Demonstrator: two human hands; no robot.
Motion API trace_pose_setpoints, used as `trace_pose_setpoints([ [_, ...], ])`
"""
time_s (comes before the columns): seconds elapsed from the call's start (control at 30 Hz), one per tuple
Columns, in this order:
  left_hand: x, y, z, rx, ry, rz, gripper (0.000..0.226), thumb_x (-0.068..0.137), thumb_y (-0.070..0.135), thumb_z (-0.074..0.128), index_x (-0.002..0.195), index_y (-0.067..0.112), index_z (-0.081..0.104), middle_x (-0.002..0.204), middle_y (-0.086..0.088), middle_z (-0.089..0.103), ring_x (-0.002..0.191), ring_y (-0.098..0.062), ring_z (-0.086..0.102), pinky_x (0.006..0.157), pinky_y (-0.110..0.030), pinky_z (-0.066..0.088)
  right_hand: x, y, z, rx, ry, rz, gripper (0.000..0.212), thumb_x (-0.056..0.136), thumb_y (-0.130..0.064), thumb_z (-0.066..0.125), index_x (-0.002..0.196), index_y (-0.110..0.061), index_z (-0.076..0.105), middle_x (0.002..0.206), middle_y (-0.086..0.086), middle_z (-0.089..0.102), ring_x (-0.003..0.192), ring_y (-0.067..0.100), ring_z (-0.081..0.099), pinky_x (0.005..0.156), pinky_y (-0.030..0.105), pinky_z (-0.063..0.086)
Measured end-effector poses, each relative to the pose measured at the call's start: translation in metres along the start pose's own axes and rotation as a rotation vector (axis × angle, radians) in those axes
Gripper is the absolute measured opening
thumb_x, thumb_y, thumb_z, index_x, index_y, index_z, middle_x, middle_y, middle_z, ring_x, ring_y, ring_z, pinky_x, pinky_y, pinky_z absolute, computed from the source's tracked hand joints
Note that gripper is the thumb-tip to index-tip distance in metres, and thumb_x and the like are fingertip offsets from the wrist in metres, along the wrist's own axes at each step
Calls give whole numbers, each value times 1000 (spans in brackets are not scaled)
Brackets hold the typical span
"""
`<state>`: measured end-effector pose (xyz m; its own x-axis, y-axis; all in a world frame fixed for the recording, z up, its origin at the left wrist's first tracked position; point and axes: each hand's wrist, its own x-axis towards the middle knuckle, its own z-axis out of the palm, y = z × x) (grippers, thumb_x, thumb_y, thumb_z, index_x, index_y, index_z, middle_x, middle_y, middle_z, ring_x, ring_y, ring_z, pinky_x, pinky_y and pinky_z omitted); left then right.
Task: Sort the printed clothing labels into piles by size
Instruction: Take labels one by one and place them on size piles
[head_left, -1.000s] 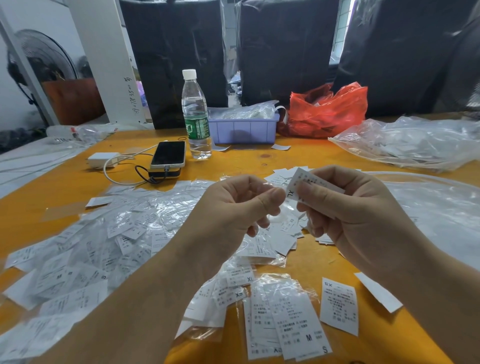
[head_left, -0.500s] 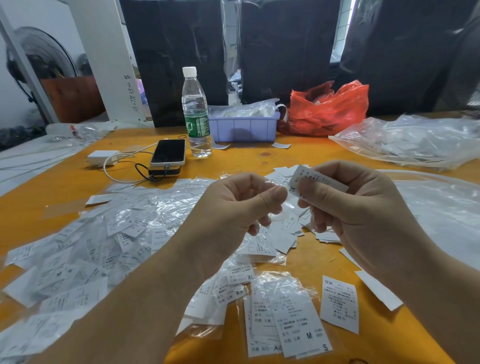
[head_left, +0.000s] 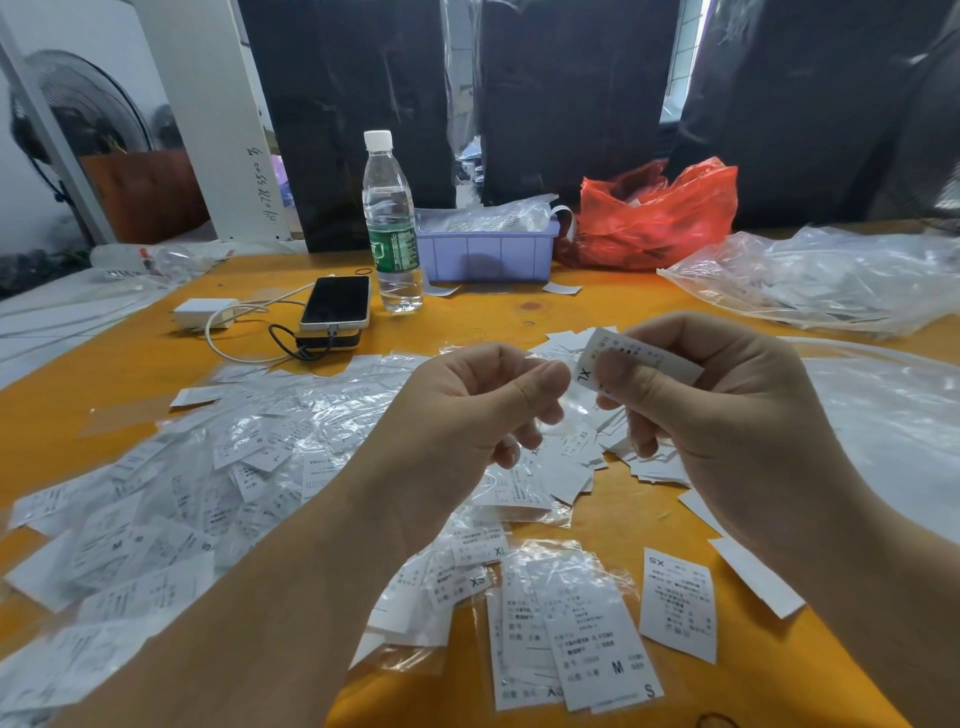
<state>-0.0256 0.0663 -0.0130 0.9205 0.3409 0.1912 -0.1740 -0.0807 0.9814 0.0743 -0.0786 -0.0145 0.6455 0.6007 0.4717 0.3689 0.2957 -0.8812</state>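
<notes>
XL label (head_left: 631, 364) pinched in right grip (head_left: 727, 410) | left grip (head_left: 478, 410) curled, empty | bottle (head_left: 390, 223) behind

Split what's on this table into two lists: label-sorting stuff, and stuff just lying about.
Job: XL label pinched in the right hand; left hand; loose labels; single XS label.

Lying about: water bottle; phone; charger; purple tray; red bag.

Two bare forearms, left hand (head_left: 483, 410), right hand (head_left: 727, 415), no sleeves, seemingly no rings.
</notes>
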Motion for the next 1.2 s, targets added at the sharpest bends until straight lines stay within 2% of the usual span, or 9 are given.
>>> trace_pose_setpoints([
  [0.27,0,-1,0,-1,0,1,25,67,45,77,65,22,69,65,1,65,55,-9,53,54,-24,41,-1,0,0,-21,-7,-39,16,70,-29,73,77,-15,73,66,7,67,50,17,53,44,24,46],
  [0.47,1,-1,1,10,12,12,26,65,45,70,63,19,67,62,1,64,53,-10,51,50,-21,41,-1,1,1,4,-20,-43,18,68,-30,73,77,-14,73,66,7,67,50,15,53,44,23,44],
  [0.7,1,-3,0,5,4,23,24,70,42,70,69,18,69,64,0,64,52,-9,51,50,-21,41,-2,8,0,6,-104,-32,12,72,-27,74,77,-17,73,65,6,66,55,24,55,44,25,45],
  [0.77,2,-4,-1,4,0,30,27,72,42,74,76,16,71,66,-1,63,54,-9,51,50,-22,41,-1,9,-1,2,-146,-20,14,72,-30,76,78,-17,73,66,7,66,55,24,56,44,26,45],
  [0.87,2,-5,-1,15,7,30,36,65,46,73,81,14,71,69,-5,62,55,-10,51,51,-23,41,0,10,-1,-4,-195,3,20,71,-35,77,78,-17,73,64,6,65,49,15,54,43,24,44],
  [0.93,1,-4,0,36,4,40,30,68,44,75,80,16,71,71,-6,63,57,-9,52,52,-24,42,1,11,-2,-24,-223,21,24,69,-39,77,79,-17,73,63,6,65,47,13,53,43,23,43],
  [1.1,0,-3,-1,133,15,47,28,67,42,70,82,18,69,62,6,62,56,-6,53,52,-22,43,4,12,-3,-59,-272,70,35,63,-46,77,83,-18,74,64,5,65,50,18,51,43,24,41],
  [1.2,0,-2,-1,143,21,40,30,67,40,70,89,18,68,64,5,64,55,-5,54,51,-20,43,5,13,-3,-39,-305,105,36,60,-45,78,87,-22,73,65,5,64,56,28,49,41,27,39],
])
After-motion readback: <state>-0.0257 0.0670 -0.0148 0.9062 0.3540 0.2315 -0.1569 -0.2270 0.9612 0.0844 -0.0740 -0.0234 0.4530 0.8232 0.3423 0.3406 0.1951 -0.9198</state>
